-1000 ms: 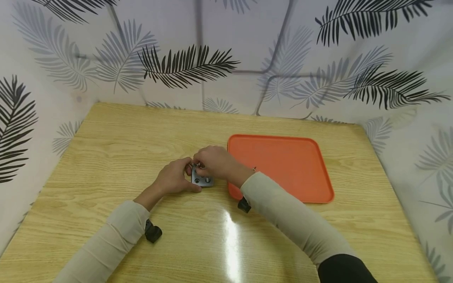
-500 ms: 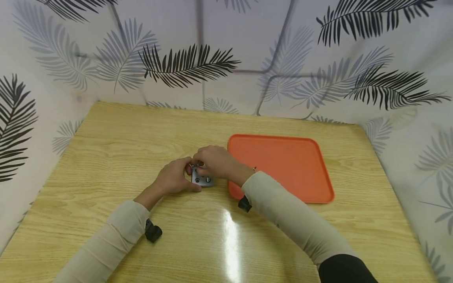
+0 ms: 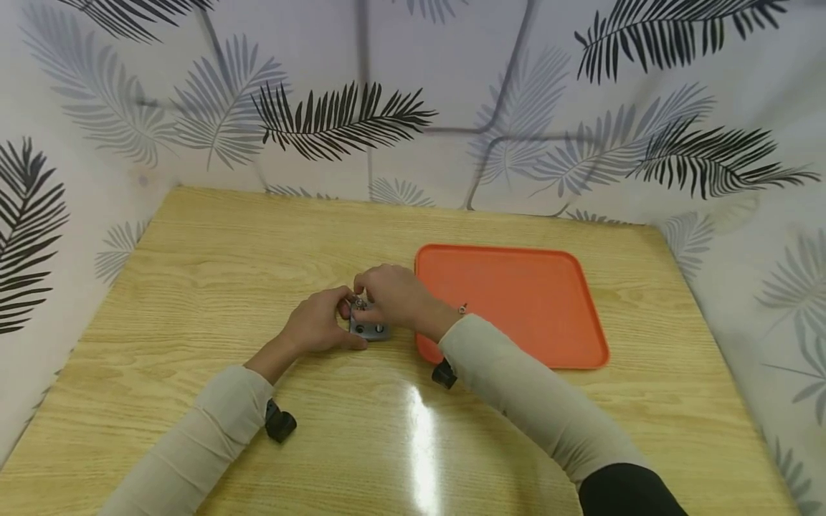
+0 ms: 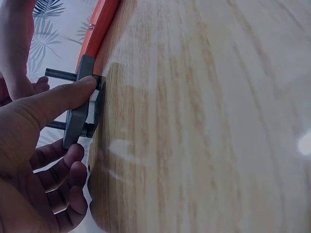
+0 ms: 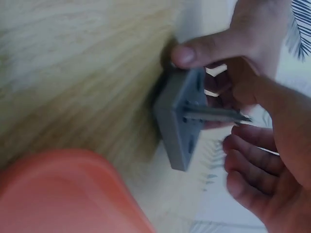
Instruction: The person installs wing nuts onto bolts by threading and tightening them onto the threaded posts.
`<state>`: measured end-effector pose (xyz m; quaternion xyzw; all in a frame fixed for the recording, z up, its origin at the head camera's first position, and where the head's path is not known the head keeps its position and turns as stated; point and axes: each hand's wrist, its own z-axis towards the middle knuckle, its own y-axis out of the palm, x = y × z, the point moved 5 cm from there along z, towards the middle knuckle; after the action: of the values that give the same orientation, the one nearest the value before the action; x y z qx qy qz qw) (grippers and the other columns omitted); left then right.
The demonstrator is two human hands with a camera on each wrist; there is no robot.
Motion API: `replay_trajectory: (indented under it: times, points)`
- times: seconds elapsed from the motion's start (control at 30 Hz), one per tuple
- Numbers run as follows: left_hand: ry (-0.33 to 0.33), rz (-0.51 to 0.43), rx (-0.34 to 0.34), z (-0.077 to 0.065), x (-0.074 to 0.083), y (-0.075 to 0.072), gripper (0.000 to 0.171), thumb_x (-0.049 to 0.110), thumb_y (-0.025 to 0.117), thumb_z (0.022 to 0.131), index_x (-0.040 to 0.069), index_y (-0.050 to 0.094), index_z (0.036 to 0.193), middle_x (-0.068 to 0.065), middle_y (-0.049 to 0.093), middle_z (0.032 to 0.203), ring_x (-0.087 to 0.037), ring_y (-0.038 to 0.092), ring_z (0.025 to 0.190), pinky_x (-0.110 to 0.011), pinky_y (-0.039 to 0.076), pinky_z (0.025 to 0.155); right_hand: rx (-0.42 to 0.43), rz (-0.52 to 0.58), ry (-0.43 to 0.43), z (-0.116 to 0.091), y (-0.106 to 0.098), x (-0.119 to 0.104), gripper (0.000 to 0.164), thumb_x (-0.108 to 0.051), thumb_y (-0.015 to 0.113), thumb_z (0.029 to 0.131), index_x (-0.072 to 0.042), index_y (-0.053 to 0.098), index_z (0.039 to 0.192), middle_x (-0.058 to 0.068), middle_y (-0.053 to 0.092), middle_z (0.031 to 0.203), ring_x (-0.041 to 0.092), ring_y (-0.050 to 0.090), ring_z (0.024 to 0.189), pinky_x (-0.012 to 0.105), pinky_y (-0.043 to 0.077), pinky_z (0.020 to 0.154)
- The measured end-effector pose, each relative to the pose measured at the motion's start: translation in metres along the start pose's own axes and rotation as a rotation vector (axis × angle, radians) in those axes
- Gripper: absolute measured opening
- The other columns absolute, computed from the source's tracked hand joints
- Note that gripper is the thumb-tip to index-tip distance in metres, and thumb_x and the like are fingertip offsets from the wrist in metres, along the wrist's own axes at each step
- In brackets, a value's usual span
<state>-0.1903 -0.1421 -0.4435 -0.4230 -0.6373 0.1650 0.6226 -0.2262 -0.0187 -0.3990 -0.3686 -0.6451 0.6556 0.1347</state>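
1. The table (image 3: 226,251) had a pale, wood-grained top (glossy enough to show a bright streak of reflected light (image 3: 422,444)).
2. A rectangular orange-red tray (image 3: 529,308), low-rimmed and round-cornered, lay flat right of centre.
3. A grey block (image 3: 369,332), bearing upright threaded bolts (image 4: 60,74), sat left of the tray; its contact with the wood was unclear.

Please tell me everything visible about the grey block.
The grey block is a thick, flat plate, metallic in look, with round holes in its upper face. Threaded bolts stand up from it; their lower ends show beneath, at the table. It lies roughly level, left of the orange tray. The left hand grips its edges; whether the right hand touches it is unclear.
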Motion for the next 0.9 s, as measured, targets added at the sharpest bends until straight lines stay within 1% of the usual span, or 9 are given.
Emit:
replay_trajectory:
  times: [0.1, 0.2, 0.23, 0.3, 0.4, 0.5, 0.63, 0.8, 0.9]
  points:
    - [-0.001, -0.002, -0.005, 0.000, 0.001, 0.000, 0.063, 0.032, 0.090, 0.071, 0.006, 0.060, 0.120, -0.006, 0.061, 0.095, -0.016, 0.050, 0.075, -0.029, 0.040, 0.065, -0.060, 0.147, -0.033, 0.000, 0.000, 0.005, 0.041, -0.018, 0.067, 0.090, -0.011, 0.061, 0.130, 0.007, 0.068, 0.103, 0.013, 0.059, 0.078, 0.025, 0.048, 0.069]
    - [-0.011, 0.000, -0.001, 0.001, 0.000, 0.000, 0.064, 0.032, 0.091, 0.071, 0.005, 0.059, 0.119, -0.006, 0.061, 0.096, -0.017, 0.050, 0.076, -0.029, 0.039, 0.066, -0.124, 0.343, -0.084, 0.000, 0.000, 0.011, 0.050, -0.004, 0.059, 0.090, -0.010, 0.055, 0.139, 0.011, 0.065, 0.115, 0.018, 0.064, 0.090, 0.026, 0.052, 0.077]
    - [-0.015, 0.000, 0.000, 0.001, 0.000, 0.000, 0.064, 0.032, 0.091, 0.071, 0.005, 0.059, 0.119, -0.006, 0.061, 0.096, -0.017, 0.050, 0.077, -0.029, 0.039, 0.066, -0.142, 0.412, -0.097, 0.000, 0.000, 0.013, 0.051, 0.000, 0.057, 0.091, -0.010, 0.054, 0.140, 0.013, 0.064, 0.117, 0.020, 0.066, 0.094, 0.027, 0.053, 0.080]
    - [-0.021, 0.000, -0.001, 0.001, 0.000, 0.000, 0.065, 0.033, 0.091, 0.070, 0.005, 0.059, 0.119, -0.006, 0.061, 0.096, -0.017, 0.050, 0.077, -0.029, 0.039, 0.066, -0.164, 0.516, -0.123, 0.000, 0.002, 0.018, 0.051, 0.004, 0.053, 0.090, -0.007, 0.055, 0.140, 0.016, 0.064, 0.116, 0.021, 0.066, 0.097, 0.027, 0.055, 0.083]
    - [-0.023, 0.005, -0.005, 0.001, 0.000, 0.001, 0.065, 0.034, 0.091, 0.069, 0.005, 0.059, 0.118, -0.006, 0.061, 0.096, -0.017, 0.050, 0.078, -0.029, 0.039, 0.067, -0.179, 0.633, -0.150, 0.001, 0.005, 0.024, 0.045, 0.005, 0.054, 0.091, -0.001, 0.058, 0.136, 0.017, 0.064, 0.112, 0.020, 0.066, 0.096, 0.026, 0.055, 0.084]
    - [-0.023, 0.016, -0.003, 0.001, 0.000, 0.002, 0.063, 0.035, 0.092, 0.069, 0.007, 0.059, 0.114, -0.005, 0.062, 0.097, -0.017, 0.051, 0.079, -0.029, 0.040, 0.067, -0.173, 0.699, -0.154, 0.002, 0.008, 0.029, 0.039, 0.004, 0.059, 0.091, 0.002, 0.061, 0.130, 0.015, 0.064, 0.107, 0.015, 0.065, 0.092, 0.024, 0.054, 0.083]
    - [-0.028, 0.025, 0.001, 0.001, 0.000, 0.001, 0.061, 0.036, 0.092, 0.069, 0.007, 0.059, 0.112, -0.005, 0.062, 0.098, -0.017, 0.052, 0.080, -0.029, 0.041, 0.068, -0.162, 0.762, -0.129, 0.003, 0.010, 0.033, 0.035, 0.001, 0.064, 0.091, 0.004, 0.062, 0.126, 0.014, 0.066, 0.104, 0.009, 0.061, 0.088, 0.023, 0.052, 0.081]
    - [-0.028, 0.018, -0.005, 0.001, 0.001, 0.000, 0.065, 0.035, 0.092, 0.069, 0.006, 0.059, 0.116, -0.006, 0.062, 0.097, -0.017, 0.051, 0.078, -0.029, 0.040, 0.067, -0.177, 0.846, -0.105, 0.003, 0.012, 0.034, 0.039, 0.002, 0.058, 0.093, 0.002, 0.059, 0.132, 0.019, 0.068, 0.103, 0.011, 0.061, 0.080, 0.024, 0.051, 0.077]
    - [-0.029, 0.019, -0.005, 0.001, 0.000, 0.000, 0.062, 0.035, 0.092, 0.069, 0.007, 0.059, 0.113, -0.006, 0.061, 0.097, -0.017, 0.050, 0.078, -0.029, 0.039, 0.067, -0.184, 0.865, -0.099, 0.002, 0.012, 0.034, 0.039, 0.003, 0.054, 0.094, 0.001, 0.060, 0.133, 0.019, 0.068, 0.101, 0.011, 0.060, 0.079, 0.023, 0.050, 0.076]
